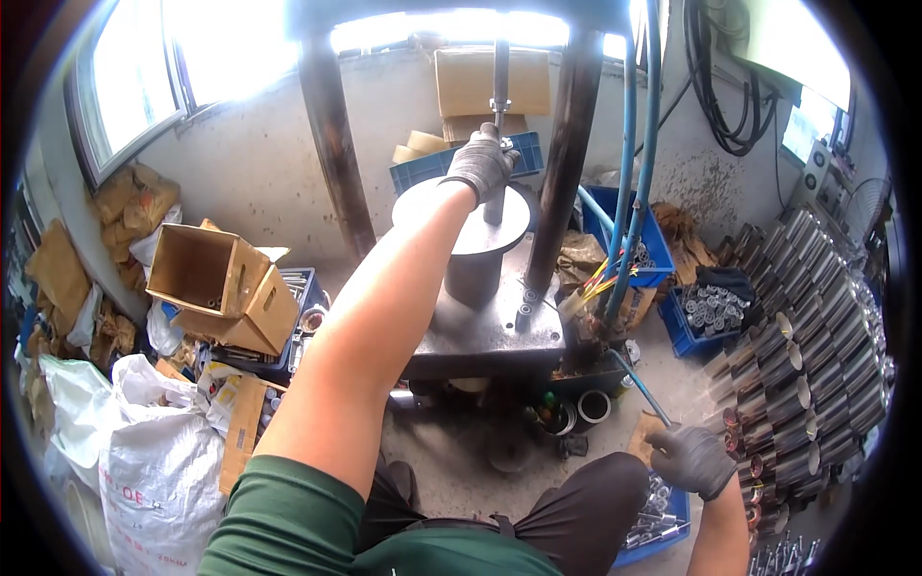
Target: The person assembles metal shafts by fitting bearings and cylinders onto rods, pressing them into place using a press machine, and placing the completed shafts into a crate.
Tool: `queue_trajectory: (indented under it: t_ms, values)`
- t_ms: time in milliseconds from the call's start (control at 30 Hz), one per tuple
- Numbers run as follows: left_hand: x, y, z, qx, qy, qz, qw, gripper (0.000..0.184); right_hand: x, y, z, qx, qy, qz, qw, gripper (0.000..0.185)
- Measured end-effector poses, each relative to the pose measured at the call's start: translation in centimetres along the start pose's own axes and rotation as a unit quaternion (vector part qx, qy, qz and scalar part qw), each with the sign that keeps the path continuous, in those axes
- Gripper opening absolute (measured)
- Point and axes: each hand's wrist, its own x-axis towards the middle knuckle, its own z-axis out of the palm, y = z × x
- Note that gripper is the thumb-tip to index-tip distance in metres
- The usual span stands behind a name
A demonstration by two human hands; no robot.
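Head view: left hand [483,163] grips rod [494,208] inside round plate's [477,240] right edge; right hand [691,461] grips lever [638,384]; likely aligning, calls for steadiness.

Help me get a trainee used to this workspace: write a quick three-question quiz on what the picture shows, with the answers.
1. Short answer: what colour is the long stick at the right hand?

2. True or false: the left hand is gloved.

3. Multiple choice: where in the picture are the stacked metal tubes?
A: at the left
B: at the right
C: at the top middle

Key:
1. Blue.
2. True.
3. B.
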Motion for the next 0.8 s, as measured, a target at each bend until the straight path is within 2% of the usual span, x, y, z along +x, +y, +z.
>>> queue_trajectory:
  t_ms: [133,200,267,367,500,633,800]
  values:
    - [0.0,-0.2,-0.1,0.003,0.002,0.011,1.000,0.044,-0.1,0.0,0.2,-0.015,-0.028,-0.001,0.999,0.030]
    - [-0.1,-0.1,-0.1,0.007,0.006,0.010,1.000,0.044,0.2,-0.6,-0.7,0.039,0.013,0.035,0.999,0.032]
    - [-0.2,-0.1,0.0,0.008,0.008,0.011,1.000,0.044,0.3,-0.8,-1.0,0.033,0.016,0.037,0.999,0.032]
    - [0.0,-0.3,0.2,0.007,0.008,0.014,1.000,0.043,0.1,0.1,0.1,-0.045,-0.065,-0.008,0.997,0.030]
    - [-0.1,-0.1,-0.1,0.010,0.010,0.015,1.000,0.042,0.4,-0.7,-0.5,0.039,0.051,0.026,0.998,0.026]
    - [-0.6,0.2,-0.4,0.017,0.011,0.008,1.000,0.045,0.1,-0.5,-0.6,-0.024,-0.069,-0.003,0.997,0.027]
    - [-0.7,0.2,-0.6,0.006,0.007,0.010,1.000,0.045,0.7,-0.4,-1.5,0.048,0.025,0.033,0.998,0.031]
